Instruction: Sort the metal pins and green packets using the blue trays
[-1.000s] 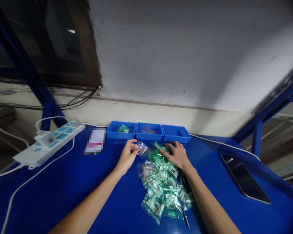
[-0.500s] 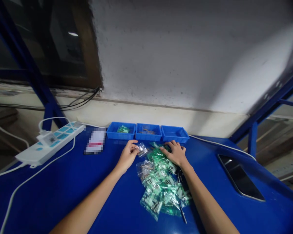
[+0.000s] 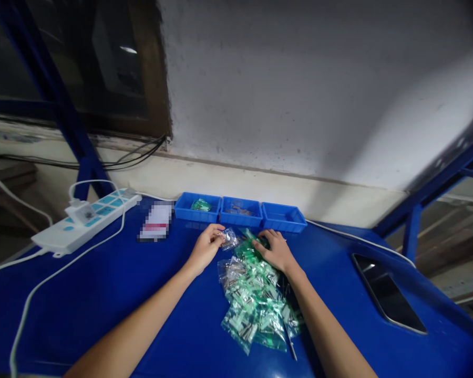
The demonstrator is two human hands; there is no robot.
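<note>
My left hand [image 3: 207, 248] is closed in a pinch on the edge of a small clear plastic bag [image 3: 230, 240] with metal pieces like screws inside. My right hand [image 3: 276, 251] lies over the back right of a pile of green-tinted plastic bags [image 3: 256, 294], thumb and fingers apart, touching the upper bags. The bags hold pale plug-like pieces and screws. Another clear bag of screws [image 3: 235, 269] lies on the pile's left side. A thin dark rod [image 3: 291, 344], perhaps a pen, sticks out at the pile's front right.
Three blue trays [image 3: 241, 221] line the back; green bags lie in the left one, clear bags in the middle one. A white power strip [image 3: 59, 236] with cables and a blurred-out flat object [image 3: 156, 220] are at left. A phone [image 3: 390, 294] lies at right on the blue table [image 3: 114, 294].
My right hand has shifted slightly left over the green bags. My left hand keeps its pinch on the clear bag. The view has tilted slightly.
</note>
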